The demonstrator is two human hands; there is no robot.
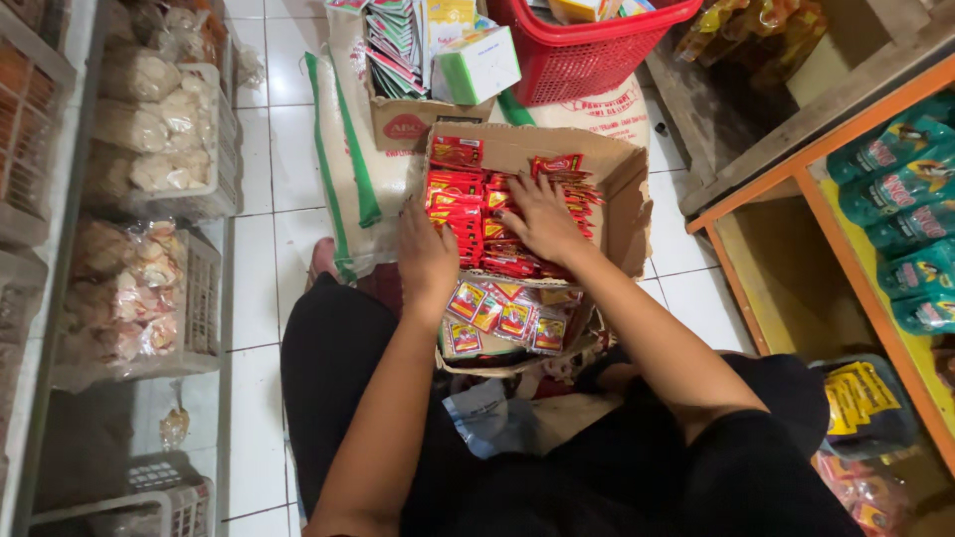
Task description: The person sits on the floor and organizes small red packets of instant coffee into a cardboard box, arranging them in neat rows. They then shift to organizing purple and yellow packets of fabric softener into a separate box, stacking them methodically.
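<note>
Open cardboard box on the person's lap, packed with rows of small red sachets. Left hand rests flat, fingers unclenched, on the sachets at the box's near edge; right hand lies spread on the central rows. Behind: red basket and smaller carton of packets.

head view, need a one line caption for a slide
Both hands, left hand and right hand, press into red sachets packed in a cardboard box.
</note>
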